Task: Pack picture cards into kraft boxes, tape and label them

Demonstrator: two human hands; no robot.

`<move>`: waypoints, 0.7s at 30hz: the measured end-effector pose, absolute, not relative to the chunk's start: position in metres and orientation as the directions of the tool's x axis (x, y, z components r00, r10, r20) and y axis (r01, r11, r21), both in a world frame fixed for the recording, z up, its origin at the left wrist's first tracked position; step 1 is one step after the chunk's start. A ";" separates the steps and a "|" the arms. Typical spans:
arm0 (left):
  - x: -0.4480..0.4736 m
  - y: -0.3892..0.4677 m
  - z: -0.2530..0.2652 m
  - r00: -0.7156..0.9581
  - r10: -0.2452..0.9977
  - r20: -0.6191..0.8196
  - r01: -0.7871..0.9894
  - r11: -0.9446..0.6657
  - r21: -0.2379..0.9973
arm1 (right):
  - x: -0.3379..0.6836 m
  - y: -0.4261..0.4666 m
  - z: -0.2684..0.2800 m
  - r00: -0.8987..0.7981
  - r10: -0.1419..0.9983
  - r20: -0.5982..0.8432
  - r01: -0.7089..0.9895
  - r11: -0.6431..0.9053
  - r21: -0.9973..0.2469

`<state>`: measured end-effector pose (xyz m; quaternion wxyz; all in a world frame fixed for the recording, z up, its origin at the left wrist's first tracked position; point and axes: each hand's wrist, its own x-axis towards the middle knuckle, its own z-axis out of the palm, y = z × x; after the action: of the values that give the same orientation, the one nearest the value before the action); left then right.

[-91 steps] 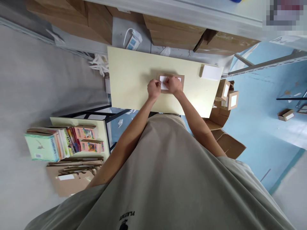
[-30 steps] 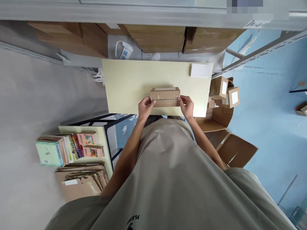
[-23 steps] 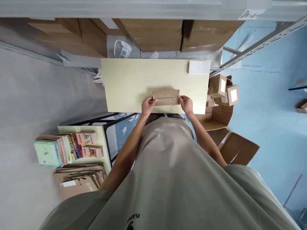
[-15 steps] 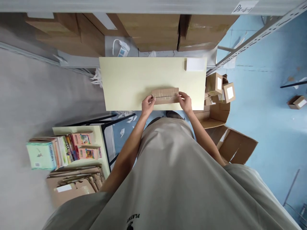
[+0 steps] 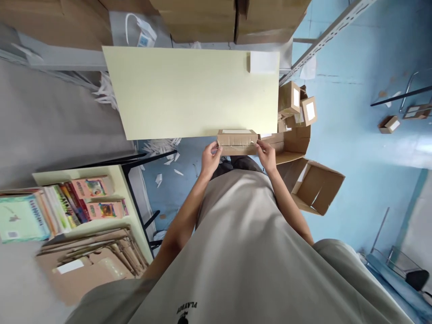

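A big pale yellow table (image 5: 189, 90) fills the middle of the view. It has a flat top and dark metal legs under it. Behind it, at the top, sit large brown cartons (image 5: 232, 18) on a grey shelf. A white power strip (image 5: 143, 36) with a cord lies next to them.

On the left is a smaller table with a row of books (image 5: 64, 202) on it. A stack of flat cardboard (image 5: 91, 256) lies in front of the books. On the right, on the blue floor, an open brown carton (image 5: 317, 186) lies on its side. Above it is a heap of small boxes with white labels (image 5: 299, 105). A white pad (image 5: 263, 62) lies on the far right corner of the big table.

The person holds a small brown box (image 5: 237, 141) at the near edge of the big table, just in front of their body. The box is long and flat, with a white label on its top.

The left hand (image 5: 211, 159) is at the left end of the box. Its fingers are bent and pressed on that end. The right hand (image 5: 267, 155) is at the right end. Its fingers are bent and pressed on that end too. The box is squeezed between the two hands.

Little white paper scraps (image 5: 162, 148) lie on the floor under the table.
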<state>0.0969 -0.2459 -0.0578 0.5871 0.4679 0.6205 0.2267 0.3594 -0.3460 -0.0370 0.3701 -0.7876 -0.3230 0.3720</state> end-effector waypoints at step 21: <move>0.359 -0.287 -0.010 0.459 0.410 -0.788 0.221 0.806 0.549 | 0.620 -0.423 -0.051 0.703 0.646 -0.298 0.212 -0.590 -0.779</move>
<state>0.3594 -0.2868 -0.0095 0.7977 0.3054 0.5165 0.0594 0.6200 -0.4227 -0.0508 0.3747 -0.8432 -0.2543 0.2899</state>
